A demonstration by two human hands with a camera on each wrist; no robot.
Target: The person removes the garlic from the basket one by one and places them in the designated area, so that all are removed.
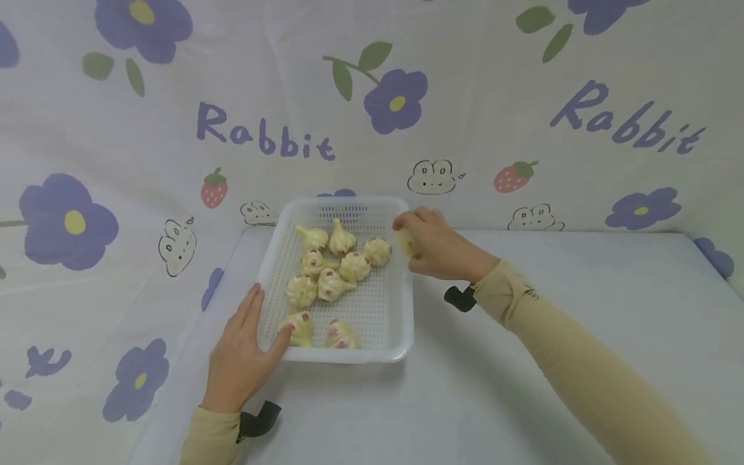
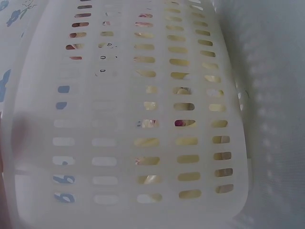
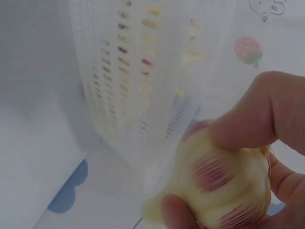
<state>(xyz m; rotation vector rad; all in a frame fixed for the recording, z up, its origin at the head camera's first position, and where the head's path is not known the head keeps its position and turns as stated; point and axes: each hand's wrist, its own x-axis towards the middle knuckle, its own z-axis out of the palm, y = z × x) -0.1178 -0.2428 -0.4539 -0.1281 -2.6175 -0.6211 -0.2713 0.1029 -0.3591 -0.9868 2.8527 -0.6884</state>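
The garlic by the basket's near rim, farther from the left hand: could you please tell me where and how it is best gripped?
I'd pinch the garlic by its rounded body, from above, across its left and right sides. The near wall of the basket stands close, while the gap to the garlic's left and bare floor to its right seem to leave room.

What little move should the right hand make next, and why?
Probably a shift left, then lowering the garlic bulb into the basket: the right hand holds the bulb right beside the basket, and there is room among the bulbs inside.
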